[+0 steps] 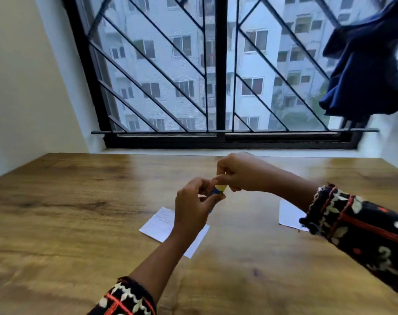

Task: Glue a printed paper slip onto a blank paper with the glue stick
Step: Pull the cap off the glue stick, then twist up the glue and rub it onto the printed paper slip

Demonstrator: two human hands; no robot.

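Head view shows a barred window and below it a wooden table. On the table lie a printed paper slip, partly under the left forearm, and well to its right a plain white paper, partly hidden by the right sleeve. Above them, the left hand grips the blue body of the glue stick, and the right hand pinches its yellow end.

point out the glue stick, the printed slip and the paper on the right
glue stick (219, 190): head view, yellow band of its body
printed slip (158, 223): head view, its uncovered left half
blank paper (289, 214): head view, its visible left part
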